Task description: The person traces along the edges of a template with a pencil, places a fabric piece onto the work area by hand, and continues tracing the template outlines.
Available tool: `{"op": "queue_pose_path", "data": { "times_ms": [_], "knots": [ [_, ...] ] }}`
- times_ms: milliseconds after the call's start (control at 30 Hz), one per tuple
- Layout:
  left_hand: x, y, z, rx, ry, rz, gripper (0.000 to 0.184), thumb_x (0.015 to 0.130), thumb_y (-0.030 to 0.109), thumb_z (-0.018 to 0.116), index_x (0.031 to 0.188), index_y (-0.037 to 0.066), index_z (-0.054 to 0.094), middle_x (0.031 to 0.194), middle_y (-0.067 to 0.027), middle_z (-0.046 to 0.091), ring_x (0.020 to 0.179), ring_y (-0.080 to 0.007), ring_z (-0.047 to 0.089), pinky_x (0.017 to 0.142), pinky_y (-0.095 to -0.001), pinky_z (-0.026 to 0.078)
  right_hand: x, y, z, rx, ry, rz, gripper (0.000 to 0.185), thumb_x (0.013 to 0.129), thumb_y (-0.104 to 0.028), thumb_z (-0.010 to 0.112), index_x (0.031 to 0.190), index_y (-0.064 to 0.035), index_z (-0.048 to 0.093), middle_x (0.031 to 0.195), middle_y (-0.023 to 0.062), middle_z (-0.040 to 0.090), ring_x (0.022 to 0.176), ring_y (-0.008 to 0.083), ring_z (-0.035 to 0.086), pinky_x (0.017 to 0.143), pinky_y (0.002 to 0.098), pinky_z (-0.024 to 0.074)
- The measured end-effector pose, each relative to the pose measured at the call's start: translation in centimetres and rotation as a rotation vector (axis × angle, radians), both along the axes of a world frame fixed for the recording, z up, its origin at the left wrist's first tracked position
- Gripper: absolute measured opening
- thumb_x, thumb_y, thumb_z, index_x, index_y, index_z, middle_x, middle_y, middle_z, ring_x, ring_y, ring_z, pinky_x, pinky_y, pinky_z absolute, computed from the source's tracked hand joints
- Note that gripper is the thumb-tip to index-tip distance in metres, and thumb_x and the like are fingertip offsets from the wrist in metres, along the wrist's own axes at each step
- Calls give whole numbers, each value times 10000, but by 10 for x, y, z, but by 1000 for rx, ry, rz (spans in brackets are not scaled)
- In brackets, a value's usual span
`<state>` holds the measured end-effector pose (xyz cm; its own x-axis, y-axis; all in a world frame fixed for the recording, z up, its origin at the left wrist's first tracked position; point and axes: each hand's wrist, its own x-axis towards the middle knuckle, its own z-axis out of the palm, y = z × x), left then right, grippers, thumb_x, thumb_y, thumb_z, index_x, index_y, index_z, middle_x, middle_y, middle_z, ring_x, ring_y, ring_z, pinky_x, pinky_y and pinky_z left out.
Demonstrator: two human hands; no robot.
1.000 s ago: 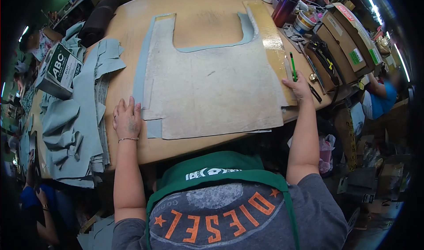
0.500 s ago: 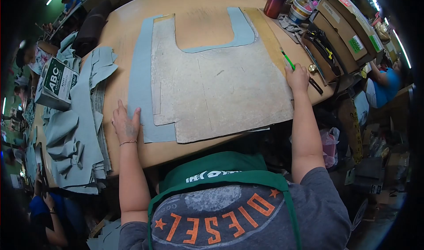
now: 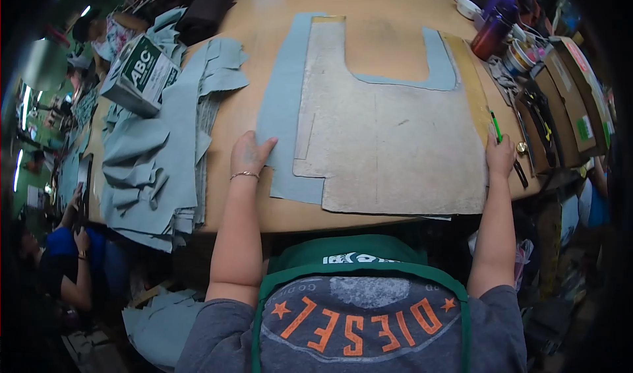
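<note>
A pale grey-white card pattern piece (image 3: 395, 149) with a U-shaped cutout lies on light blue fabric (image 3: 283, 109). The fabric shows along the pattern's left side and inside the cutout. Beside the fabric's left edge, my left hand (image 3: 249, 154) rests on the table, thumb spread from the fingers and nothing held. At the pattern's right edge, my right hand (image 3: 501, 156) is closed around a green pen (image 3: 496, 127), its dark end pointing away from me. A yellowish strip (image 3: 465, 76) runs along the pattern's upper right side.
Stacked blue fabric pieces (image 3: 181, 116) lie on the left, with an ABC box (image 3: 142, 76) on top. Right of the pattern are a cutter (image 3: 519, 174), cardboard boxes (image 3: 560, 102) and a dark red tumbler (image 3: 494, 33). Another person (image 3: 72, 261) sits at lower left.
The view has swung left, so the table's contents appear farther right. My left hand has slid slightly away from me along the fabric's edge. My right hand still holds the pen.
</note>
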<state>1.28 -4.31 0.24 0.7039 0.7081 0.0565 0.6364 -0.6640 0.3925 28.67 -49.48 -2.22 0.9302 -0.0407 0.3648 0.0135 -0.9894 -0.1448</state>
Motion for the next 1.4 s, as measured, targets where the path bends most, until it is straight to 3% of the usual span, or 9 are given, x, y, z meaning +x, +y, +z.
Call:
{"op": "queue_pose_path", "data": {
  "times_ms": [233,400,467,500,567,700,1000,1200,1400],
  "knots": [
    [-2,-7,2,-37,-54,-30,377,693,327,632,747,-40,564,780,-234,584,715,-349,570,665,-385,447,-1,2,6,-20,35,-47,439,794,-421,495,991,-30,520,961,218,535,940,385,494,822,445,382],
    [18,-1,15,-765,-851,-134,307,745,250,572,803,-51,582,742,-90,603,640,-167,544,610,-266,433,11,-6,-6,-59,-40,-7,430,803,-417,476,938,-13,536,899,230,561,877,385,523,787,458,392],
    [27,-3,57,-888,-1183,-3,290,761,229,547,834,-49,591,807,-57,592,705,-134,541,646,-263,433,13,-8,-3,-51,14,-30,452,801,-434,456,970,-23,535,934,233,560,901,392,521,792,457,398],
    [47,45,40,-1133,-1358,-81,291,766,223,530,871,-42,588,872,-80,593,762,-144,545,685,-263,432,13,-6,-1,-31,50,-44,462,799,-442,456,990,-29,536,953,228,560,919,388,517,810,444,396],
    [24,62,90,-890,-1533,-309,314,762,222,517,919,-41,586,903,-95,599,816,-174,551,723,-283,436,30,-16,-11,-35,109,-71,490,791,-462,451,1008,-30,534,983,222,559,939,384,516,810,442,398],
    [-47,114,142,-721,-1699,-302,320,767,226,511,922,-45,584,909,-97,599,822,-180,552,731,-295,436,39,-23,-15,-100,102,-43,557,784,-528,433,1000,-27,542,977,217,563,933,375,522,795,446,399],
    [-407,183,170,-39,-1734,324,336,777,233,498,929,-55,578,922,-101,598,835,-195,556,749,-321,437,42,-28,-13,-142,73,-3,636,770,-579,424,934,18,570,954,244,571,918,391,529,789,454,405],
    [-708,49,144,444,-1528,1013,346,784,239,490,934,-62,574,931,-103,598,843,-205,558,760,-338,438,44,-27,-10,-198,70,-31,677,768,-594,410,973,32,567,1026,234,548,962,380,512,818,451,401],
    [-836,-138,91,601,-1287,1493,356,791,244,482,939,-68,570,941,-106,598,852,-214,561,772,-355,439,52,-31,-12,-202,117,-45,695,768,-604,392,1025,20,560,1081,213,534,995,370,501,846,462,382]
  ]
}}
